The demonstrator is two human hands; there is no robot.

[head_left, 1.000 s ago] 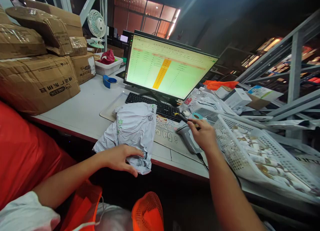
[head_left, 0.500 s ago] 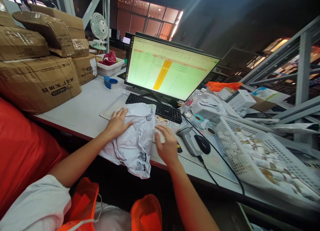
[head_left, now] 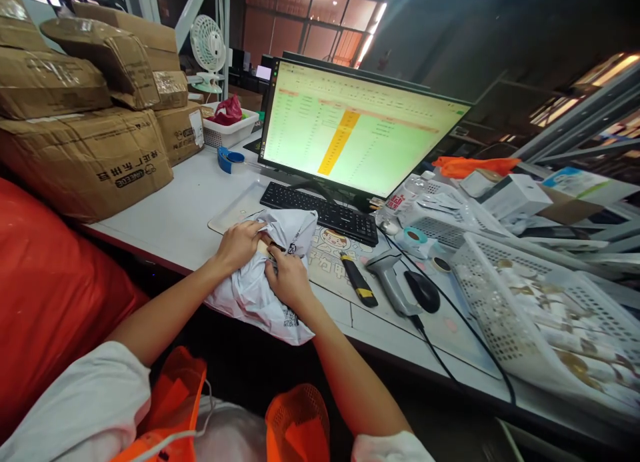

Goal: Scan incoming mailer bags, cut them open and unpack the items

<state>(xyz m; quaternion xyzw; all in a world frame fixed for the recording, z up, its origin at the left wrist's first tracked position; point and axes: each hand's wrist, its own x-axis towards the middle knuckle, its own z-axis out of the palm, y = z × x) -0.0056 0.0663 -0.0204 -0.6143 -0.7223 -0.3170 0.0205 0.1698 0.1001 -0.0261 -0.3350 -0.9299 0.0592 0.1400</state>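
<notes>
A crumpled white plastic mailing bag (head_left: 250, 295) lies at the desk's front edge, its lower end hanging over. There is a gap in its upper face, and something pale brown and dark shows inside, too small to name. My left hand (head_left: 241, 245) grips the bag's plastic on the left of this gap. On the other side my right hand (head_left: 290, 275) has its fingers closed on the plastic at the gap. A black and yellow utility knife (head_left: 358, 280) lies on the desk mat to the right of the bag.
Behind the bag stand a keyboard (head_left: 320, 212) and a lit monitor (head_left: 360, 132). A grey barcode scanner (head_left: 393, 285) and a black mouse (head_left: 421, 291) lie to the right, beside a white basket (head_left: 480, 302) of small packs. Cardboard boxes (head_left: 85, 162) are stacked at left.
My right hand has moved left from beside the bag onto it, and both hands now grip the plastic. A gap in the bag now shows. The utility knife has come into full view.
</notes>
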